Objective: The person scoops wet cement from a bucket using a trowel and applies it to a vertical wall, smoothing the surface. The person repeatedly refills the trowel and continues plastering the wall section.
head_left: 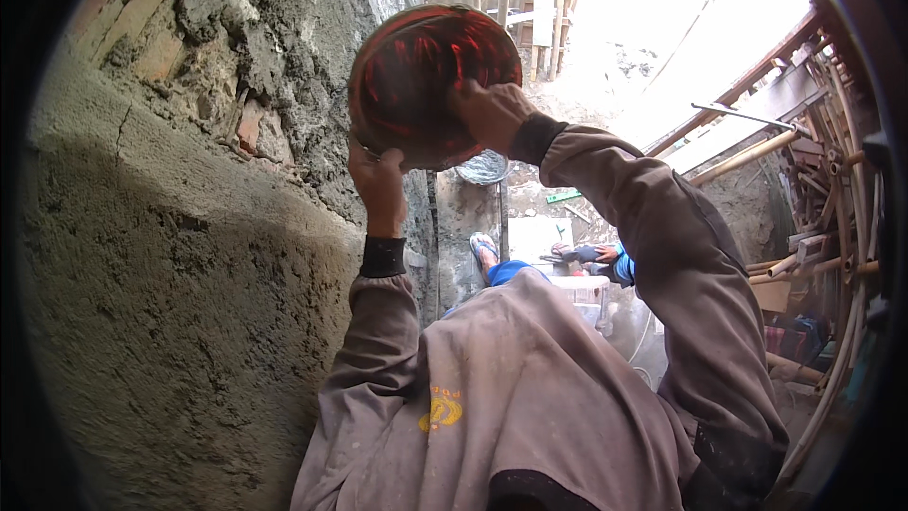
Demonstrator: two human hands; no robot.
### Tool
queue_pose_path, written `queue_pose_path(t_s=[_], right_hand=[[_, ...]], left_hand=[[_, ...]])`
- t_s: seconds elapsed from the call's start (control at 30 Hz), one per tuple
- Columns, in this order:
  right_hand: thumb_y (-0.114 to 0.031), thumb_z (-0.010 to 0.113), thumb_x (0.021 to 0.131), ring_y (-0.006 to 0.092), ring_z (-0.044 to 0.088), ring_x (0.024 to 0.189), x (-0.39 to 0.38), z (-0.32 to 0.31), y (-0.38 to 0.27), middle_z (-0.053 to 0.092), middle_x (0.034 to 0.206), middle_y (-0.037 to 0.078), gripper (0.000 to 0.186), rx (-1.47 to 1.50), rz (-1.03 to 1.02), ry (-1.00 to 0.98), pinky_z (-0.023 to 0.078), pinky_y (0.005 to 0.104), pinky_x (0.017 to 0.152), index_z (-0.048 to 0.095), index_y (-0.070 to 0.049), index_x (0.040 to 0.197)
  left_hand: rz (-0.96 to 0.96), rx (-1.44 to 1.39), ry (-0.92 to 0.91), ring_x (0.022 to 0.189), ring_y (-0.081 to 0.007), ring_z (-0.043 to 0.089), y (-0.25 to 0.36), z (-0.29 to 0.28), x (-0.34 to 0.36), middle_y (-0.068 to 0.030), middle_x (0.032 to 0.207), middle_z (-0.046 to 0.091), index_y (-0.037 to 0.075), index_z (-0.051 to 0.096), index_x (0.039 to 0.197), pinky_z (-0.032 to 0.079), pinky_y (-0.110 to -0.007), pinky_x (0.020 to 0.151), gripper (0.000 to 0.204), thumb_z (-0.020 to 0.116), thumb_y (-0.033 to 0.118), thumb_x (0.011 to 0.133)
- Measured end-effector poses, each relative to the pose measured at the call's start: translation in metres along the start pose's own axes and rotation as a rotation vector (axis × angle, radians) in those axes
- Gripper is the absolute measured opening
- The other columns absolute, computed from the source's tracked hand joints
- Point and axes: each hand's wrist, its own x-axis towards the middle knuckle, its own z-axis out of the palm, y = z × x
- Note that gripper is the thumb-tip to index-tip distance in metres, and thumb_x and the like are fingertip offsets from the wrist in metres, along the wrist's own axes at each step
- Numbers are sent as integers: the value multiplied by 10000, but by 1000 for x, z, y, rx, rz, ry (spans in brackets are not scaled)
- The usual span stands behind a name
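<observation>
Legible print shows on the grey-brown sweatshirt (558, 369): a short row of orange-yellow capital letters (445, 393) on the sweatshirt's left chest, upside down as seen from the wearer's side, with the end of the row too small and blurred to make out surely. Just beside that lettering, nearer the sweatshirt's dark collar (537, 490), stands a yellow rounded emblem (441, 413), crest-like in outline, with inner details too fine to read.
</observation>
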Motion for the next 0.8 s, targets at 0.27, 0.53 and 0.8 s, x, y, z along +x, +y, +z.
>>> queue_pose_path(t_s=[0.27, 0.53, 0.8], right_hand=[[-145, 560, 831, 299, 668, 677, 19, -33, 15, 610, 889, 141, 220, -169, 14, 40, 540, 389, 541, 594, -94, 1042], [-142, 600, 773, 220, 675, 697, 19, -32, -8, 621, 845, 118, 213, -356, -196, -248, 454, 347, 437, 608, -50, 965], [-139, 610, 777, 344, 653, 646, 14, -26, 8, 638, 888, 164, 306, -12, 32, -116, 514, 454, 549, 573, -92, 1077]], left_hand=[[-86, -17, -89, 848, -231, 662, 29, -10, 8, -125, 1101, 558, 23, 410, 1306, 630, -331, 647, 628, 483, -85, 692], [-62, 68, -112, 879, -245, 682, 40, -16, 17, -132, 1097, 587, 28, 410, 1324, 636, -344, 639, 638, 502, -57, 699], [-50, 23, -82, 940, -200, 629, 32, -13, 10, -115, 1166, 543, 10, 398, 1362, 602, -293, 690, 675, 476, -87, 699]])
